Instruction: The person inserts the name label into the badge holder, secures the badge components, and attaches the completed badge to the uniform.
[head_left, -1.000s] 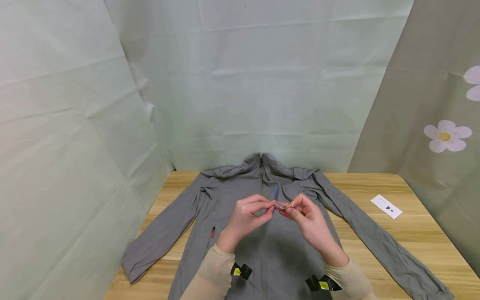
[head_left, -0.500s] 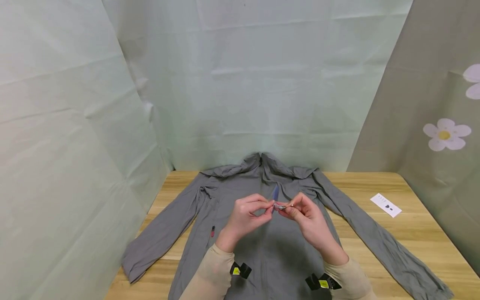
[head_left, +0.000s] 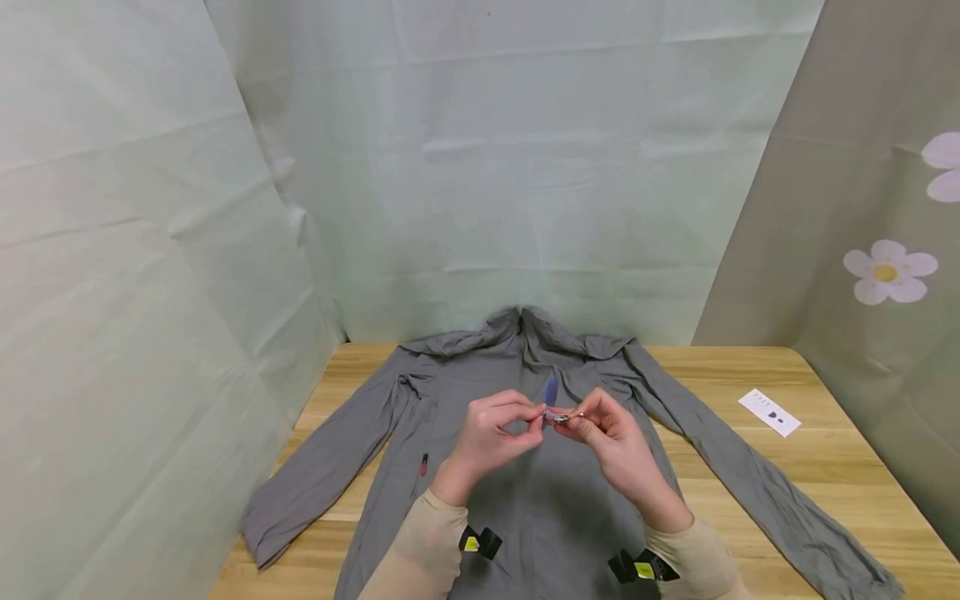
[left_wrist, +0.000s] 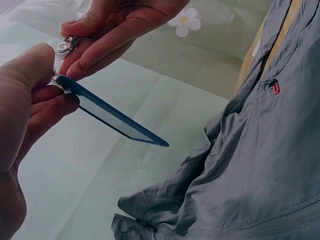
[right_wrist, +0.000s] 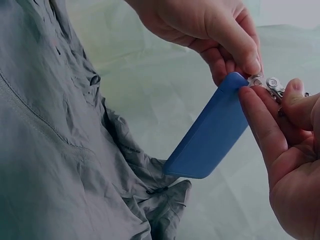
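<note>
A blue badge holder with a pale inner panel hangs tilted below my fingers. My left hand pinches the short strap at its top between thumb and fingers. My right hand pinches the metal badge clip joined to that strap. In the left wrist view the clip lies between the two hands' fingertips. Both hands are above a grey jacket, spread out front up with its sleeves to either side. Fingers partly hide the strap.
A white card with dark print lies on the wooden table to the right of the jacket. The jacket has a red zipper pull on its left side. Pale cloth hangs behind and at the left.
The clip and the fingertips have shifted very slightly to the left in the head view. Both hands keep their hold, and the jacket lies as before.
</note>
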